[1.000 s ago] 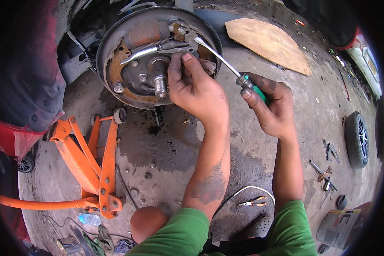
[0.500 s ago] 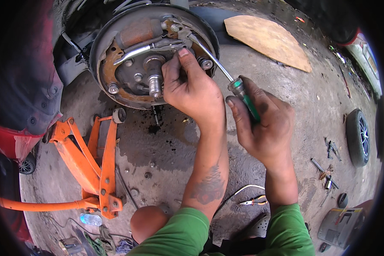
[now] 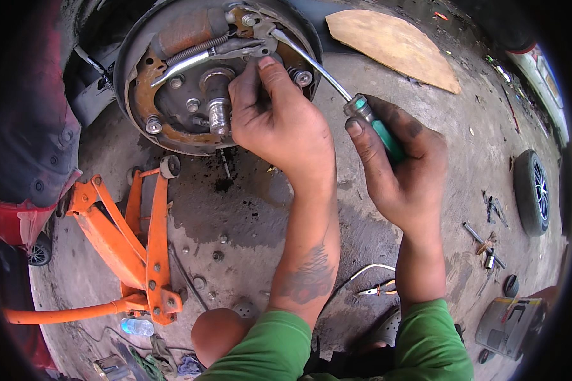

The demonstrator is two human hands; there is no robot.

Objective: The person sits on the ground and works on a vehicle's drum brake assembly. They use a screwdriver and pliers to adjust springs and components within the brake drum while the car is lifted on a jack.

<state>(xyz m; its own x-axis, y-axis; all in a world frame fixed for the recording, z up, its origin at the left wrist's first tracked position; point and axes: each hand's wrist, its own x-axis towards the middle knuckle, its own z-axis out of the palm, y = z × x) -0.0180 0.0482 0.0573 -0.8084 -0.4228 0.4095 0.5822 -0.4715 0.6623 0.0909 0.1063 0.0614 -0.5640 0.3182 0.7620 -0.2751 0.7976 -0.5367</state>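
Note:
An opened drum brake (image 3: 171, 114) faces me at the upper left, with its threaded spindle (image 3: 218, 115) sticking out. My right hand (image 3: 408, 159) is closed round the green handle of a screwdriver (image 3: 386, 138). The screwdriver's tip rests against a metal bracket at the top right of the brake. Closed in a pinch, my left hand (image 3: 283, 124) is at the right end of the strut below the coil spring (image 3: 196, 50); the fingers hide whatever they grip. A silver metal lever (image 3: 184, 66) slants down leftward from the strut. Above the spring sits a rusty cylinder (image 3: 187, 35).
An orange floor jack (image 3: 111, 244) stands at the lower left beside a water bottle (image 3: 137, 327). Pliers (image 3: 378, 290) and several nuts lie on the floor. A wooden board (image 3: 394, 47), a wheel (image 3: 532, 192), a wrench (image 3: 483, 244) and a grey box (image 3: 508, 325) are to the right.
The brake appears higher and further left as the view shifts. My right hand has moved slightly right with the screwdriver handle, its tip staying at the bracket. My left hand keeps its pinch.

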